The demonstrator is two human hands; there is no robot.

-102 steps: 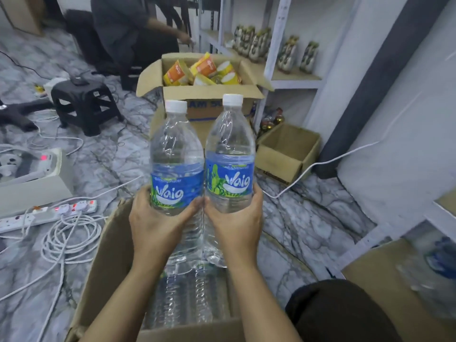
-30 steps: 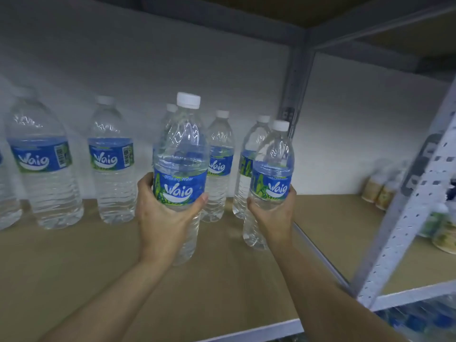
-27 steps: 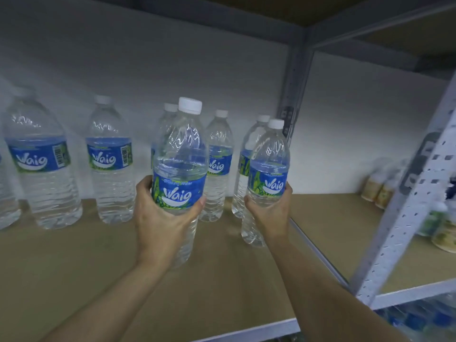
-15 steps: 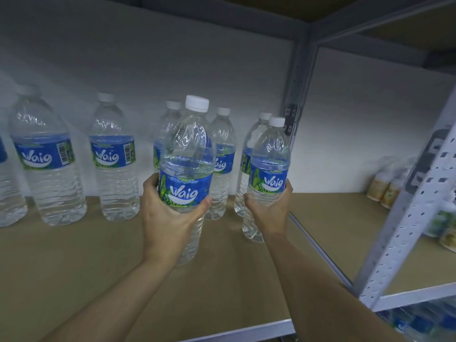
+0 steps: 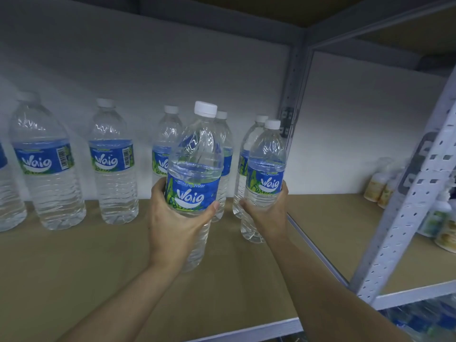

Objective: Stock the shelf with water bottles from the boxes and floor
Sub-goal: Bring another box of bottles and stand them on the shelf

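Two bare forearms reach up from 6 o'clock over the brown shelf board (image 5: 74,280).

Left hand (image 5: 172,225), just left of centre: wrapped around the lower label of a clear "Waig" water bottle (image 5: 195,169), upright, white cap on. Its base looks clear of the board, though contact cannot be confirmed behind the wrist.

Right hand (image 5: 269,213), at 3 o'clock of the left: fingers closed around a second bottle (image 5: 267,166), upright, base at or just above the board near the shelf's right edge rail.

Behind the held pair, toward 12 o'clock: a back row of stocked bottles (image 5: 113,164) stands along the white wall, labels facing out, spaced apart. Three of them are partly hidden behind the held bottles.

At 1 o'clock: a grey perforated upright (image 5: 292,99) at the back corner.

At 3 o'clock: a white perforated post (image 5: 404,218) in front; past it, on the neighbouring shelf, small pale bottles (image 5: 377,183), blurred.
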